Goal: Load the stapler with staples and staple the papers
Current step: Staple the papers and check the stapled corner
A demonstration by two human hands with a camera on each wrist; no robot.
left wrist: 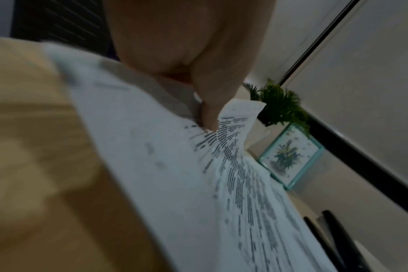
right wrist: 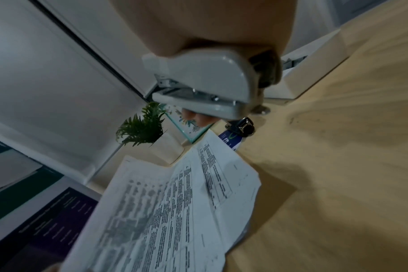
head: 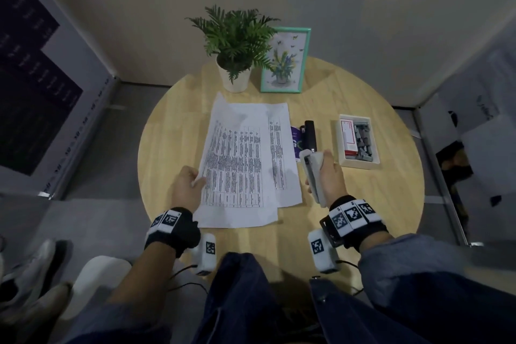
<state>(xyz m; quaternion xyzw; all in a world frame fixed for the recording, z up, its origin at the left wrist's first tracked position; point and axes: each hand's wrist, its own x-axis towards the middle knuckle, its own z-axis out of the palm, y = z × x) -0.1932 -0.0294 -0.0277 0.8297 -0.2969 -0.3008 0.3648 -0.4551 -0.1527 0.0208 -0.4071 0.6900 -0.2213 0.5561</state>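
My left hand [head: 190, 183] pinches the left edge of the top printed paper [head: 237, 165] and lifts it off the round wooden table [head: 167, 137]; the thumb [left wrist: 207, 110] presses on the sheet [left wrist: 198, 193]. A second sheet [head: 282, 148] lies beneath, offset to the right. My right hand [head: 325, 176] grips a white stapler [head: 312, 173] just right of the papers, held above the table. In the right wrist view the stapler [right wrist: 210, 82] has its halves closed together, above the papers [right wrist: 175, 211].
A white tray [head: 374, 159] holding a staple box [head: 349, 137] and loose grey staple strips sits at right. A black stapler [head: 310, 135] and a purple card lie between tray and papers. A potted plant [head: 234, 45] and a teal picture frame [head: 284, 60] stand at the back.
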